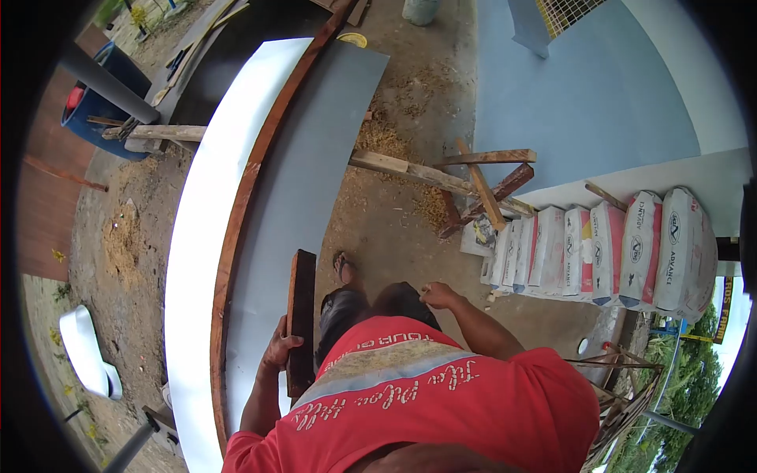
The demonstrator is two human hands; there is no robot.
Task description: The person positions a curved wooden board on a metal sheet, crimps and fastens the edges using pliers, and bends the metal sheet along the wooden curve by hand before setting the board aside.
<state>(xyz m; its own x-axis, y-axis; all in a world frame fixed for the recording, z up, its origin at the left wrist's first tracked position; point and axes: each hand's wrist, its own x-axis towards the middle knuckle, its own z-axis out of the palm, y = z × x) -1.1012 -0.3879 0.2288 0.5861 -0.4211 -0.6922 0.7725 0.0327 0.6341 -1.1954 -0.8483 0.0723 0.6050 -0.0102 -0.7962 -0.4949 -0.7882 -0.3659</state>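
My left hand [281, 344] is closed round a short, dark reddish-brown piece of wood [301, 315], upright in view beside my left thigh. Just left of it lies a long, smooth metal sheet [296, 177], bright white on one side and grey on the other. A long reddish-brown wooden beam [251, 169] runs lengthwise along the sheet, between its bright and grey parts. My right hand [441, 296] is closed near my right thigh, away from the sheet. Whatever its fingers hold, if anything, is too small to make out.
Wooden supports [410, 168] cross under the sheet, with crossed timbers [489, 185] at the right. Several cement bags [599, 248] stand along the wall. Sawdust [386, 142] covers parts of the floor. A blue barrel [106, 102] stands far left, a bucket [420, 11] at the back.
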